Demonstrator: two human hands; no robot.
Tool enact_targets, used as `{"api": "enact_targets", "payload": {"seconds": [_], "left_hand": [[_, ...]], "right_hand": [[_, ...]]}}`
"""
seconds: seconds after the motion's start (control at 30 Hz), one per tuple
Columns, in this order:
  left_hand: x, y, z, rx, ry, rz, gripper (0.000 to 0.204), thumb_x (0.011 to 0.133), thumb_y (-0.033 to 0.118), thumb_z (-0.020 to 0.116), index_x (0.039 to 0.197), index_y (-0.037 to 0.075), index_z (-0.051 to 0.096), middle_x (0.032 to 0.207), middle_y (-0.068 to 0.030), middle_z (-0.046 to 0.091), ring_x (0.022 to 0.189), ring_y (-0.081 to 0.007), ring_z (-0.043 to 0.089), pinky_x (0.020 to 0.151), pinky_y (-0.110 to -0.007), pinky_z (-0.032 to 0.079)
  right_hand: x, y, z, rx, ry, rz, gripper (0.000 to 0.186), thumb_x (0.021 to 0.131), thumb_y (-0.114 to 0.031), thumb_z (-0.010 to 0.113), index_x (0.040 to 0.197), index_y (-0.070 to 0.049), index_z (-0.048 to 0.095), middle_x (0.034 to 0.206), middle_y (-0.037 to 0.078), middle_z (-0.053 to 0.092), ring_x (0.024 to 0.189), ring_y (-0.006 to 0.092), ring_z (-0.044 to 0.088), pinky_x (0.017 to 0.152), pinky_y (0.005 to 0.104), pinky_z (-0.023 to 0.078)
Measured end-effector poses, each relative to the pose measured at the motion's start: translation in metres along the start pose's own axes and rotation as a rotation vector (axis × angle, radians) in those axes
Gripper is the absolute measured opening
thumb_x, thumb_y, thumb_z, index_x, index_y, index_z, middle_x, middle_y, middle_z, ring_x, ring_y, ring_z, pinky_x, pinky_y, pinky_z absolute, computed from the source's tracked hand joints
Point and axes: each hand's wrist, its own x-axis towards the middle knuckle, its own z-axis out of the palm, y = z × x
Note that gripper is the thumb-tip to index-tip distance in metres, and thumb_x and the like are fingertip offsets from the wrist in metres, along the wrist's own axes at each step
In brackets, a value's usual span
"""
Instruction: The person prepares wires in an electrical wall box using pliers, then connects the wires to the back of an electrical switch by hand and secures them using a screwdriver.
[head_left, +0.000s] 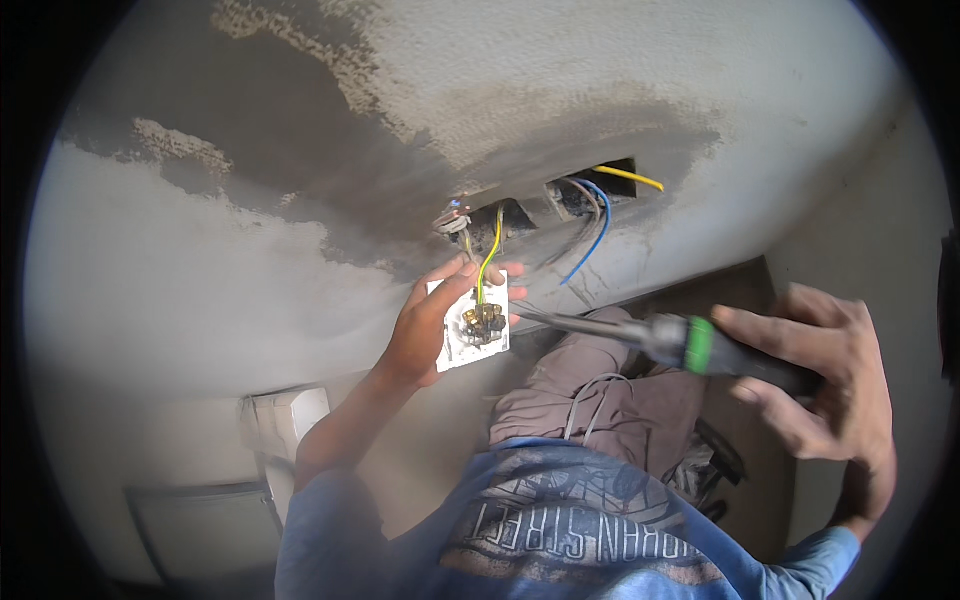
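Observation:
My left hand (430, 318) grips a white socket plate (462, 352), its back with brass terminals turned toward me. A green-and-yellow wire (489, 258) runs from a wall box (515, 216) down to those terminals. In my right hand (825, 365) is a screwdriver (690, 343) with a black and green handle, slightly smeared by motion. Its shaft points left, and the tip is close to the plate's right edge; whether they touch I cannot tell. My right thumb and fingers are around the handle.
A second wall box (570, 200) holds a loose blue wire (604, 235), a yellow wire (630, 178) and greyish wires. Dark fresh plaster (290, 130) surrounds the boxes. A white box-like object (290, 415) and a dark frame (200, 490) stand at lower left. Dark items (715, 465) lie beside my legs.

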Motion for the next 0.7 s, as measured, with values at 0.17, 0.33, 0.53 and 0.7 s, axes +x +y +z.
{"api": "enact_targets", "payload": {"seconds": [0.17, 0.33, 0.53, 0.7], "left_hand": [[-0.003, -0.007, -0.002, -0.102, 0.005, -0.012, 0.027, 0.102, 0.024, 0.047, 0.108, 0.001, 0.058, 0.136, -0.0293, 0.052, 0.118, -0.037, 0.061, 0.09, -0.047, 0.059], [-0.001, -0.015, 0.001, -0.097, -0.002, 0.035, 0.028, 0.102, 0.027, 0.049, 0.107, 0.001, 0.058, 0.136, -0.0292, 0.052, 0.116, -0.0363, 0.062, 0.091, -0.047, 0.058], [-0.002, -0.034, 0.004, 0.116, 0.09, 0.343, 0.046, 0.105, 0.034, 0.043, 0.133, -0.002, 0.039, 0.137, -0.0307, 0.05, 0.116, -0.0356, 0.06, 0.096, -0.045, 0.053], [-0.01, -0.08, -0.005, 0.478, 0.149, 0.69, 0.074, 0.104, 0.051, 0.037, 0.148, -0.002, 0.012, 0.133, -0.0352, 0.049, 0.114, -0.0384, 0.06, 0.097, -0.048, 0.05]], "right_hand": [[-0.066, 0.048, 0.045, 0.274, 0.068, 0.298, 0.05, 0.075, -0.028, 0.077, 0.11, 0.006, 0.072, 0.075, 0.017, 0.067, 0.063, 0.0208, 0.059, 0.061, 0.0331, 0.047], [-0.121, 0.108, 0.145, 0.679, -0.07, 0.619, 0.036, 0.087, -0.019, 0.074, 0.112, 0.006, 0.07, 0.099, 0.015, 0.074, 0.087, 0.0152, 0.063, 0.083, 0.0304, 0.051], [-0.153, 0.154, 0.248, 0.936, -0.222, 0.925, 0.035, 0.095, -0.027, 0.068, 0.12, -0.003, 0.07, 0.074, -0.002, 0.064, 0.063, 0.0053, 0.053, 0.055, 0.0224, 0.042], [-0.167, 0.166, 0.314, 0.901, -0.146, 0.942, 0.034, 0.096, -0.029, 0.066, 0.121, -0.005, 0.069, 0.072, -0.003, 0.061, 0.059, 0.0048, 0.052, 0.052, 0.0223, 0.04]]}}
